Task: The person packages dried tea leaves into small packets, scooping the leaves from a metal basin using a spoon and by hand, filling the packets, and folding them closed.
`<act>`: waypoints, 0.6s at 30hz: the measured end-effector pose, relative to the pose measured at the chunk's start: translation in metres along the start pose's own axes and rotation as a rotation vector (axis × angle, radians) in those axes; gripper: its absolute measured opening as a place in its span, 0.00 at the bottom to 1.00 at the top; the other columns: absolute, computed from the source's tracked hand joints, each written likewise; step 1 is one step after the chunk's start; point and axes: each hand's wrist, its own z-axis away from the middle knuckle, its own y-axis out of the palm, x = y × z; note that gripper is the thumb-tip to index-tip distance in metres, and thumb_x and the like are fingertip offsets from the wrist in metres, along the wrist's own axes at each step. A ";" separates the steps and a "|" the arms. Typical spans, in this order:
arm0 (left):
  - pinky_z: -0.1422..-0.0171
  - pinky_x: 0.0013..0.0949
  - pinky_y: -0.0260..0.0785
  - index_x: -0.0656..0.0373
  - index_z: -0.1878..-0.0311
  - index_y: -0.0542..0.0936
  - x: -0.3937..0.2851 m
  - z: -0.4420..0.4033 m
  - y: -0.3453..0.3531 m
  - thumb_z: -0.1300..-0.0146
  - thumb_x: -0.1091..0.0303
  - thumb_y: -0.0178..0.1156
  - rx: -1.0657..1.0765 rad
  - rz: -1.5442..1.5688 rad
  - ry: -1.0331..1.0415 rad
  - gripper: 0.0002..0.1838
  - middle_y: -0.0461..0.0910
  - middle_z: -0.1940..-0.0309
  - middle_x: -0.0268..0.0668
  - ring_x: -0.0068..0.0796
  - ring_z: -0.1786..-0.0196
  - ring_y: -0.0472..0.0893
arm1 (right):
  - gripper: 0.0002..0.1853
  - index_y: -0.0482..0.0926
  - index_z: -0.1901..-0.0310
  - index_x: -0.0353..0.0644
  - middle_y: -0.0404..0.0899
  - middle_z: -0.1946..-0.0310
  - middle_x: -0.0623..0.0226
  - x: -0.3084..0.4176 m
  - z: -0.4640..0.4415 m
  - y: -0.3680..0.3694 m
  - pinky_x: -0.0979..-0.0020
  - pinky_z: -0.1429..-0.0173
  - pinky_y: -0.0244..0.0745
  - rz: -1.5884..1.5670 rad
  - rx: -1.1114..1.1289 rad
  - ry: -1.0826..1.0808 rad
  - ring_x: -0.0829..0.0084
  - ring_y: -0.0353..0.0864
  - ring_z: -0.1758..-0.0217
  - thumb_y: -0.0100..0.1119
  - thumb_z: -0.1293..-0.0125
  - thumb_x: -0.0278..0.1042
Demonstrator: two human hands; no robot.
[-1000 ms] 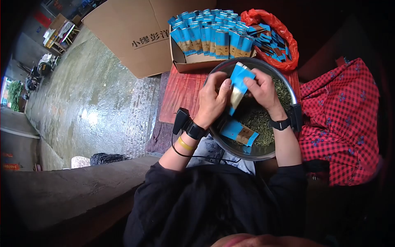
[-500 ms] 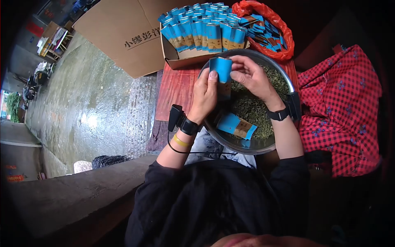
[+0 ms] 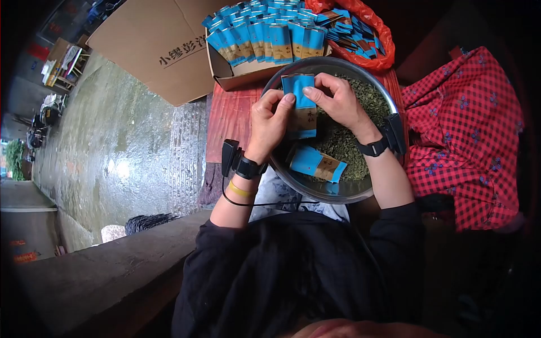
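A blue and brown tea packet [image 3: 305,116] is held upright between both hands above a metal basin. My left hand [image 3: 270,120] grips its left edge, thumb on the front. My right hand [image 3: 340,102] pinches its upper right side with the thumb pressed on the blue part. Below the hands, the basin [image 3: 280,176] holds dark green dried tea leaves [image 3: 356,151]. Another blue and brown packet [image 3: 318,164] lies on its side at the basin's near left. Whether the held packet's top is sealed cannot be made out.
Behind the basin, a cardboard box [image 3: 230,83] holds many standing packets [image 3: 280,42]. A red plastic bag [image 3: 385,35] beside it contains more flat packets. All rest on a red wooden table [image 3: 225,119]. Red checked cloth [image 3: 459,121] hangs at the right; wet floor [image 3: 121,141] stretches left.
The held packet, earlier folded or tilted at its top, now faces me flat with its brown printed part showing. My right thumb has come onto its front. The whole view has shifted slightly.
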 end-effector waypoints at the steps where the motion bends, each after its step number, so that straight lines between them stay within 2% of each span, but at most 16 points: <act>1: 0.63 0.25 0.67 0.65 0.65 0.80 -0.003 0.001 0.000 0.32 0.66 0.63 0.009 0.032 -0.069 0.10 0.78 0.73 0.30 0.16 0.68 0.73 | 0.14 0.77 0.66 0.36 0.76 0.74 0.75 0.000 -0.001 0.002 0.76 0.64 0.69 0.000 0.000 0.001 0.85 0.70 0.69 0.63 0.32 0.40; 3: 0.64 0.24 0.67 0.64 0.64 0.80 -0.004 0.003 -0.001 0.31 0.66 0.61 0.035 0.030 -0.101 0.11 0.77 0.73 0.28 0.14 0.68 0.72 | 0.15 0.77 0.66 0.36 0.74 0.75 0.76 -0.001 -0.002 0.007 0.76 0.65 0.67 -0.185 -0.012 -0.096 0.86 0.68 0.69 0.62 0.32 0.41; 7: 0.62 0.22 0.67 0.64 0.62 0.80 -0.010 0.002 0.001 0.27 0.64 0.56 0.117 0.037 -0.135 0.12 0.77 0.71 0.25 0.12 0.66 0.71 | 0.15 0.77 0.67 0.36 0.73 0.75 0.77 -0.003 -0.001 -0.001 0.76 0.65 0.67 -0.055 0.040 -0.019 0.87 0.67 0.69 0.62 0.31 0.42; 10: 0.61 0.22 0.66 0.64 0.58 0.80 -0.010 0.002 0.003 0.26 0.63 0.54 0.106 0.133 -0.168 0.13 0.76 0.69 0.24 0.12 0.65 0.70 | 0.15 0.77 0.67 0.36 0.74 0.75 0.76 -0.005 -0.002 0.000 0.77 0.65 0.66 -0.046 -0.019 -0.041 0.87 0.67 0.69 0.62 0.31 0.42; 13: 0.59 0.21 0.66 0.64 0.56 0.79 -0.012 0.003 0.000 0.26 0.62 0.54 0.135 0.132 -0.209 0.13 0.76 0.68 0.24 0.12 0.64 0.70 | 0.16 0.77 0.67 0.36 0.74 0.74 0.76 -0.002 -0.001 0.002 0.77 0.65 0.66 -0.054 -0.049 -0.047 0.87 0.67 0.69 0.62 0.31 0.43; 16: 0.60 0.21 0.66 0.64 0.56 0.79 -0.011 0.003 0.000 0.26 0.63 0.55 0.135 0.130 -0.156 0.13 0.76 0.69 0.23 0.12 0.65 0.70 | 0.15 0.76 0.66 0.36 0.74 0.74 0.76 0.004 0.000 0.003 0.77 0.65 0.67 -0.144 0.014 0.017 0.87 0.67 0.69 0.63 0.31 0.41; 18: 0.61 0.21 0.66 0.64 0.56 0.80 -0.012 0.003 0.002 0.26 0.63 0.56 0.138 0.165 -0.205 0.12 0.76 0.70 0.23 0.12 0.66 0.70 | 0.14 0.76 0.66 0.36 0.75 0.73 0.76 0.004 0.000 0.004 0.77 0.65 0.67 -0.217 0.045 0.019 0.87 0.68 0.69 0.63 0.32 0.40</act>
